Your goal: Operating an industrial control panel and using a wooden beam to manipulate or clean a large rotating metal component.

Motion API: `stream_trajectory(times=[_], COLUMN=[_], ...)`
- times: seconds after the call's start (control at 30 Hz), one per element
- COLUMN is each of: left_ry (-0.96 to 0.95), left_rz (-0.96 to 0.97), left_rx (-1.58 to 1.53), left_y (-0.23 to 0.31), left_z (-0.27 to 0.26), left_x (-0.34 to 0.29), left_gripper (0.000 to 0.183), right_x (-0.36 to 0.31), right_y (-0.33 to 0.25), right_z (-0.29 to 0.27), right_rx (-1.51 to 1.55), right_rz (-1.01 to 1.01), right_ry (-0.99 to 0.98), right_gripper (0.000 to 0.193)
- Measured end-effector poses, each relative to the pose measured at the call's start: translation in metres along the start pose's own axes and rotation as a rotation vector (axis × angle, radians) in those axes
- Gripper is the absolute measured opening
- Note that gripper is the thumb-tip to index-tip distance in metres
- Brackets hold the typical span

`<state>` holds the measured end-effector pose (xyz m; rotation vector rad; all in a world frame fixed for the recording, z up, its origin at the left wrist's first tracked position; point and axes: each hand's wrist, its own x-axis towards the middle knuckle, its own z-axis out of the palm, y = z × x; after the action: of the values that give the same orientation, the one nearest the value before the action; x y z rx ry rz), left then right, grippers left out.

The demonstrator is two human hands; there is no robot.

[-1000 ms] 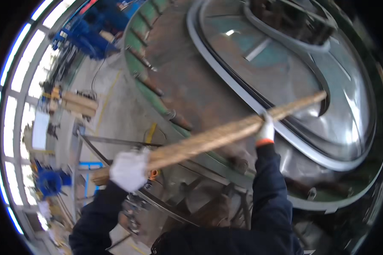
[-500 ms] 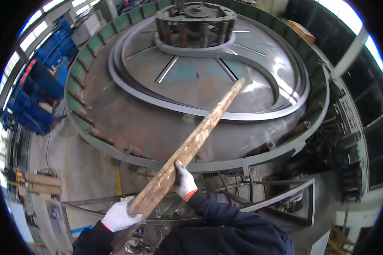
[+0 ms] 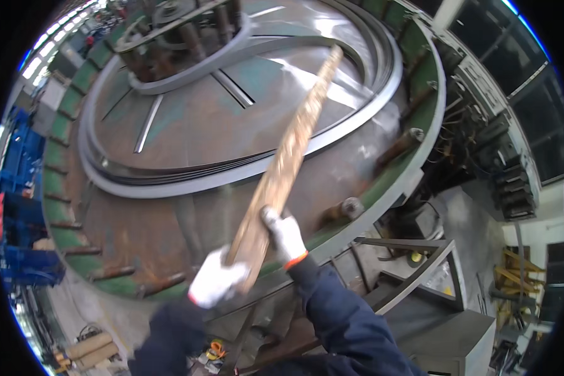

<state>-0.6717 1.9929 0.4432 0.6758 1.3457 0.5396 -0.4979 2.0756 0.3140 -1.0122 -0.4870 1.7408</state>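
Observation:
A long, worn wooden pole point(image 3: 289, 156) slants away from me over the big round turntable point(image 3: 147, 219). Its near end is in my white-gloved left hand point(image 3: 218, 277), fingers wrapped round it and slightly blurred. Higher up, my right hand point(image 3: 286, 238) grips the pole from the right side, its glove dark at the fingertips. The pole's far tip overlaps the grey metal strip point(image 3: 191, 190) that loops in layers round the turntable; whether they touch I cannot tell. At the far left stands the round hub point(image 3: 182, 44) with upright posts.
A green rim point(image 3: 413, 166) with stubby rollers point(image 3: 349, 208) surrounds the turntable. Nearer me, a metal frame point(image 3: 413, 282) stands beside a grey cabinet point(image 3: 451, 341). Blue equipment point(image 3: 25, 219) is at left; orange tape point(image 3: 215, 349) lies low down. Yellow stands point(image 3: 514, 276) are at right.
The view has swung right, so the hub and turntable sit farther left. Both hands still hold the pole, which now points more steeply away and reaches nearer the strip's right-hand loop.

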Motion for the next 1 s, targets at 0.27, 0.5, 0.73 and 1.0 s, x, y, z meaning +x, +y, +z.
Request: stream_trajectory(times=[0.27,0.5,0.73,1.0], left_ry=[0.336,0.108,0.154,0.255], left_rz=[0.431,0.335,0.042,0.282], left_rx=[0.252,-0.058,-0.041,0.378], left_y=[0.215,0.142,0.003,-0.186], left_z=[0.019,0.061,0.088,0.022], left_x=[0.383,0.132,-0.167,-0.346], left_gripper=[0.035,0.033,0.053,0.066], right_x=[0.035,0.069,0.067,-0.127], right_y=[-0.093,-0.108,-0.063,0.022], right_z=[-0.097,-0.094,-0.017,0.012], right_rx=[-0.041,0.208,0.314,0.510], right_rz=[-0.136,0.073,0.051,0.305], right_ry=[0.068,0.056,-0.034,-0.234], right_gripper=[0.072,0.075,0.055,0.051])
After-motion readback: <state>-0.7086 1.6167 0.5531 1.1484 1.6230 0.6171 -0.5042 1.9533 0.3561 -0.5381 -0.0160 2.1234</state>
